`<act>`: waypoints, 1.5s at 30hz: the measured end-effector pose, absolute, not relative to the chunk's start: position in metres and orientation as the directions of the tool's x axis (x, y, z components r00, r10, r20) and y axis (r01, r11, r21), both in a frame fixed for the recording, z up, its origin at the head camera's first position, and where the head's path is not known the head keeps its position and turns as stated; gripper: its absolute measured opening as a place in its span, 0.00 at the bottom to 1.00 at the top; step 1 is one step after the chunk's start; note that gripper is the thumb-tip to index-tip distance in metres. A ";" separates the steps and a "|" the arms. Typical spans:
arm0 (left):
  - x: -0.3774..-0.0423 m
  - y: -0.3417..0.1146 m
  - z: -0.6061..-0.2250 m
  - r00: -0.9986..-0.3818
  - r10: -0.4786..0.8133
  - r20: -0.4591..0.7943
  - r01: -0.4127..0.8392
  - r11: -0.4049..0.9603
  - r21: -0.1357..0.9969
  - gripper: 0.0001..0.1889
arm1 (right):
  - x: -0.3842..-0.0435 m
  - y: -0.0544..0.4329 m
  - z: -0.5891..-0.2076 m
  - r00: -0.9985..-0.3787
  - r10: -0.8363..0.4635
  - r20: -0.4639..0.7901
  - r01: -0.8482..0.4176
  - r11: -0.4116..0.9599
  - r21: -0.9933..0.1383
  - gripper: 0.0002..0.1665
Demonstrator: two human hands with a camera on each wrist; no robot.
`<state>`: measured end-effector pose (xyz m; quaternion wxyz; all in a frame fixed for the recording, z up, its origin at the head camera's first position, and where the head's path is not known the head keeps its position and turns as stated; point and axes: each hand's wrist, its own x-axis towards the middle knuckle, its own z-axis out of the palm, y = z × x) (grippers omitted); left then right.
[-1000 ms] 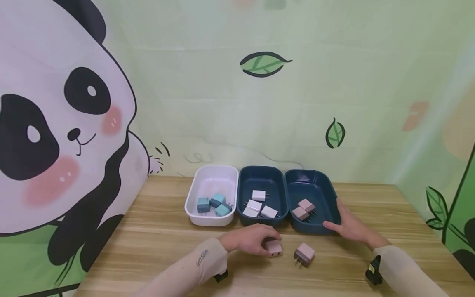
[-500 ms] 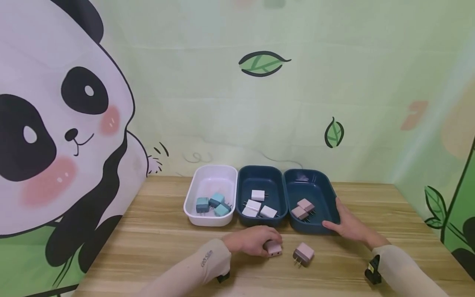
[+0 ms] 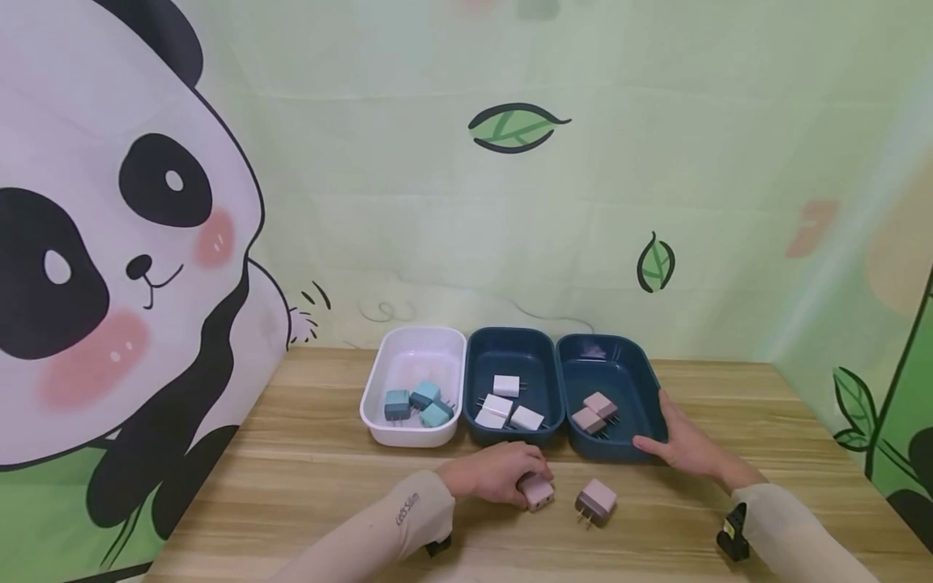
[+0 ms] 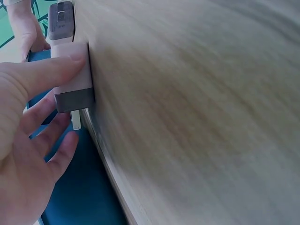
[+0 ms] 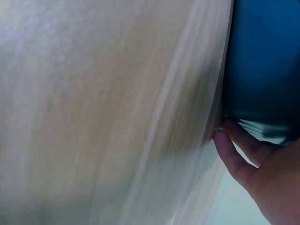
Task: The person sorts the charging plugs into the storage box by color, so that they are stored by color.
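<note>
My left hand (image 3: 496, 473) pinches a pink and grey charger plug (image 3: 538, 493) on the table in front of the trays. In the left wrist view my thumb lies across that charger plug (image 4: 74, 75), a metal prong sticking out below it. A second pink charger plug (image 3: 597, 500) lies just to the right, prongs facing me. My right hand (image 3: 691, 444) rests against the front right corner of the right blue tray (image 3: 630, 368), thumb at the front and fingers along its side. Two pink charger plugs (image 3: 594, 413) lie inside that tray.
Left of it stands another blue tray (image 3: 513, 348) with several white charger plugs (image 3: 506, 405). A white tray (image 3: 419, 348) with several teal charger plugs (image 3: 423, 405) is at the far left. The trays stand side by side near a printed backdrop (image 3: 437, 202).
The charger plug under my left hand has turned slightly on the table. My right hand stays at the tray, and the other plugs have not moved.
</note>
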<state>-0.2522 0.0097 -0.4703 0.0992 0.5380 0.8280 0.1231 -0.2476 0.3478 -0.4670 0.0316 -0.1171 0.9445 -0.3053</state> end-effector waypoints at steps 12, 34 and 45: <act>-0.253 0.007 -0.473 -0.448 0.893 -0.037 0.851 0.439 0.289 0.23 | -0.245 0.345 -0.462 -0.967 -0.253 -0.018 -0.196 0.791 -0.580 0.62; -0.251 0.006 -0.447 -0.518 0.855 0.017 0.795 0.474 0.379 0.24 | -0.248 0.358 -0.463 -0.965 -0.242 -0.102 -0.120 0.752 -0.648 0.62; -0.256 0.014 -0.425 -0.615 0.787 0.053 0.736 0.547 0.399 0.24 | -0.247 0.359 -0.468 -0.970 -0.230 -0.074 -0.130 0.753 -0.645 0.62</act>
